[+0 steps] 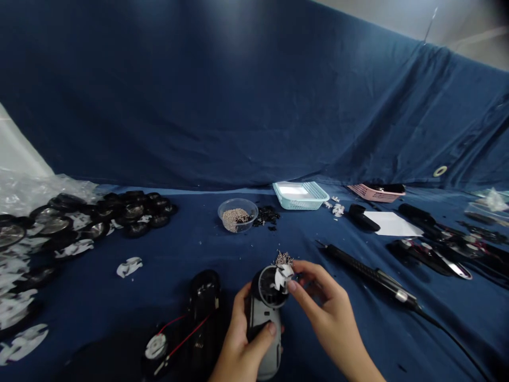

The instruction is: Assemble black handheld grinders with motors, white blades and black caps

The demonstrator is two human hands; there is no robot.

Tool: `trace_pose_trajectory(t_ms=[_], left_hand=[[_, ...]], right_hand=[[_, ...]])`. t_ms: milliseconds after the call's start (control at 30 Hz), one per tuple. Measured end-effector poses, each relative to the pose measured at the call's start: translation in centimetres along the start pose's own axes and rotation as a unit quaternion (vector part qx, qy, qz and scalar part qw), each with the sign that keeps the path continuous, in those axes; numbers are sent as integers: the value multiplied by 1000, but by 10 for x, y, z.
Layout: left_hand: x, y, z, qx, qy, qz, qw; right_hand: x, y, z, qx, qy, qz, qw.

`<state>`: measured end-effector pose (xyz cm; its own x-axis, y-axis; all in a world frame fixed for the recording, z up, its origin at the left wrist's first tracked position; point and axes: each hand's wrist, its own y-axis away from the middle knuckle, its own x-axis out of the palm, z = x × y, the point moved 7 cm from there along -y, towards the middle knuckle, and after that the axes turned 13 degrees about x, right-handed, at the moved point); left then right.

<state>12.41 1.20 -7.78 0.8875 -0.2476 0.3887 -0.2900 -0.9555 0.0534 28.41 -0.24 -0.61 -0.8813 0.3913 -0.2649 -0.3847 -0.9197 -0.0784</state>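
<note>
My left hand is wrapped round the body of a grey hand-held device, its thumb pressed on the front. At the top of the device is a round black head with a clear or grey rim. My right hand pinches a thin white curved plastic piece over that round head. Whether the piece touches the head is unclear. Just behind it lies a small heap of screws. Left of the device rests an opened black housing with red wires and a small motor.
A clear bowl of screws stands beside loose black bits. Black round parts and white pieces pile up at left. At right lie an electric screwdriver, white paper, a blue basket and a pink basket.
</note>
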Motion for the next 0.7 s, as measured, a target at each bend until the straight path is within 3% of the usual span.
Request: trace_pose_trajectory(t_ms=[133, 233, 533, 700], left_hand=[[-2, -3, 4, -2, 3, -7, 1000], [-5, -5, 4, 11, -3, -19, 1000], [-10, -6, 9, 24, -37, -33, 998], [-12, -6, 5, 82, -58, -35, 994]], right_hand=[[0, 2, 15, -86, 94, 20, 992], [3, 0, 22, -107, 143, 49, 983], [3, -11, 15, -47, 158, 96, 982], [-1, -15, 3, -1, 110, 118, 987]])
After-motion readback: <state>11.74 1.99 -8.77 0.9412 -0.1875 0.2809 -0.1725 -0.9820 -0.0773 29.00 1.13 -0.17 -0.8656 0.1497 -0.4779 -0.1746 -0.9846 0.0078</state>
